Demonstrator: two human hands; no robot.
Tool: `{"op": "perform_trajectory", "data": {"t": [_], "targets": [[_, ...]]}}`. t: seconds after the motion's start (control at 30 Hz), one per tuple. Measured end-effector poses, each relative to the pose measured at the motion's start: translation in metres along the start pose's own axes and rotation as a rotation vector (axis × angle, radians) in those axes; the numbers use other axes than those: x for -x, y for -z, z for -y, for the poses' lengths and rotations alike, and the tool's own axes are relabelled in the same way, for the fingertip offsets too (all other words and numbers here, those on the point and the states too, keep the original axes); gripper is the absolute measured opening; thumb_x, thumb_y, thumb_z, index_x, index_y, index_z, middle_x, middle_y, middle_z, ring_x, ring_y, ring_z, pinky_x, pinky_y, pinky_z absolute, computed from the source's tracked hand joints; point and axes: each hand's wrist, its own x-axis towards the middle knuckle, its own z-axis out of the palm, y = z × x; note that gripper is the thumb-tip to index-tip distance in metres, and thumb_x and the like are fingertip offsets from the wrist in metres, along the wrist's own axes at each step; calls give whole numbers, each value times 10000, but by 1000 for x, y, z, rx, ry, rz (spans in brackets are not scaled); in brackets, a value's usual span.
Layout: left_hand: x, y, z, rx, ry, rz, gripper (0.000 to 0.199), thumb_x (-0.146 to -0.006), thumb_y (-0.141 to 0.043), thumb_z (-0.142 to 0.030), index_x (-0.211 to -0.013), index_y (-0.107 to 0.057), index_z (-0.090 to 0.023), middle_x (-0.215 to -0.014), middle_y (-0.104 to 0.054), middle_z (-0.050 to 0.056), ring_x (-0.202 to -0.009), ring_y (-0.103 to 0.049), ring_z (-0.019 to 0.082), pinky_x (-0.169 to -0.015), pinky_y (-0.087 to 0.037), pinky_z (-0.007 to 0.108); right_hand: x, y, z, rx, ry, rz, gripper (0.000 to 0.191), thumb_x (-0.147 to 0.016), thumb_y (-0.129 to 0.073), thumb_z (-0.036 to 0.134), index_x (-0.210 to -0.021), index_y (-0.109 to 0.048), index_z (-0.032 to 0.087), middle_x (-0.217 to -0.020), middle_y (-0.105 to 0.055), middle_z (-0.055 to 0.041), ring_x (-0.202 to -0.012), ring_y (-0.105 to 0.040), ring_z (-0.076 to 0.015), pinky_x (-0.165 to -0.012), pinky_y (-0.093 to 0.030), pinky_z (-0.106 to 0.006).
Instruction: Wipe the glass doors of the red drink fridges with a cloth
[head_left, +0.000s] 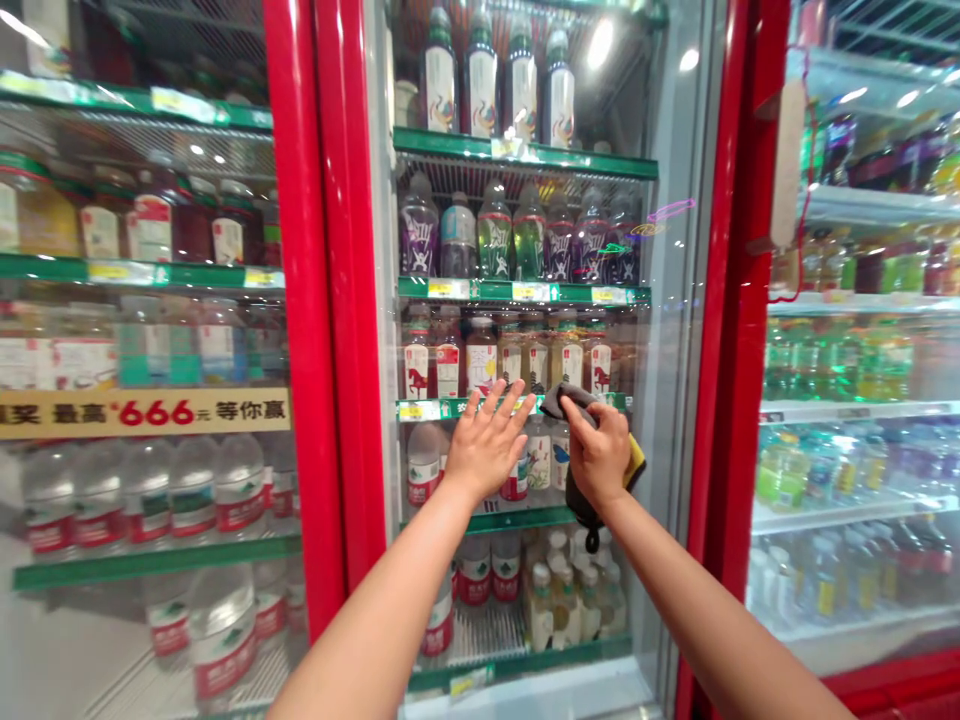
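In the head view, a glass door (517, 355) with a red frame fronts a drinks fridge. My left hand (489, 442) is spread out against or close to the glass, fingers pointing up, with nothing in it. To its right, my right hand (600, 452) grips a dark grey cloth (581, 500) with a yellow edge. Part of the cloth sticks out above the fingers, and the rest hangs below the hand with a small black loop. Behind the glass stand rows of bottles (493, 238) on green-edged shelves; both hands hide some of them.
At the left is another red-framed fridge holding water bottles (193, 488), with a yellow printed strip (142, 412) across it. A lit fridge with several shelves of drinks (862, 360) stands at the right. A pale door handle (786, 165) juts out near the red frame (739, 300).
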Motion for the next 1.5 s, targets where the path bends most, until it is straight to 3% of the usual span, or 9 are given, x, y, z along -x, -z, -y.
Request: {"op": "perform_trajectory", "data": {"t": [0.17, 0.3, 0.43, 0.67, 0.9, 1.0, 1.13, 1.37, 1.5], "targets": [[7, 14, 7, 30, -67, 57, 769, -977, -505, -433, -1612, -149, -182, -1676, -214, 52, -1567, -82, 230, -1284, -58, 459, 29, 25, -15, -13, 258, 188, 450, -920, -526, 113, -1249, -700, 366, -1020, -600, -54, -842, -513, -184, -792, -432, -303], [41, 28, 15, -5, -29, 91, 769, -979, -511, -385, -1613, -129, -178, -1675, -216, 60, -1569, -77, 214, -1285, -39, 471, 15, 23, -36, 11, 65, 82, 354, -956, -516, 214, -1238, -703, 316, -1020, -585, -67, -885, -520, -206, -778, -424, -317], [92, 37, 12, -63, 70, 101, 781, -977, -516, -403, -1614, -127, -173, -1671, -234, 64, -1568, -86, 223, -1287, -19, 480, -4, 1, -5, 15, 2, 4, 382, -955, -511, 226, -1295, -666, 303, -1048, -580, -79, -938, -524, -227, -811, -418, -343], [146, 41, 5, -95, 110, 186, 867, -938, -542, -552, -1615, -126, -205, -1657, -275, 64, -1566, -97, 239, -1289, -21, 485, 26, 22, 7, -38, 377, 233, 499, -886, -559, 116, -1293, -667, 385, -1060, -604, -57, -836, -489, -187, -779, -400, -315], [160, 25, 18, -95, 79, 218, 971, -869, -577, -674, -1611, -131, -233, -1651, -286, 62, -1569, -37, 243, -1284, -28, 504, -14, -8, 47, -23, 172, 59, 478, -921, -535, 166, -1345, -638, 362, -1032, -593, -82, -865, -494, -217, -763, -411, -341], [163, 21, 20, -96, 72, 225, 972, -856, -586, -684, -1609, -158, -241, -1649, -293, 58, -1570, -21, 241, -1283, -19, 511, -2, -11, 75, -27, 339, 119, 497, -920, -545, 141, -1358, -625, 363, -1041, -611, -77, -811, -473, -200, -732, -390, -339], [164, 20, 20, -99, 69, 237, 934, -862, -574, -687, -1601, -214, -244, -1653, -285, 57, -1569, -19, 242, -1282, 1, 509, 15, 4, 63, -95, 602, 254, 491, -925, -571, 145, -1352, -620, 385, -1056, -624, -54, -805, -473, -187, -728, -371, -335], [167, 18, 21, -115, 46, 214, 929, -848, -575, -707, -1588, -267, -237, -1655, -275, 60, -1568, -5, 246, -1284, -21, 519, -35, -18, 79, -78, 173, 49, 424, -939, -529, 143, -1283, -681, 339, -1059, -606, -85, -871, -489, -221, -775, -384, -353], [169, 15, 22, -74, 44, 247, 886, -840, -614, -680, -1561, -337, -247, -1646, -298, 77, -1564, -96, 265, -1279, -92, 539, -23, -21, 106, -119, 403, 177, 468, -941, -548, 162, -1358, -620, 363, -1099, -626, -80, -833, -478, -206, -743, -360, -354]]}}
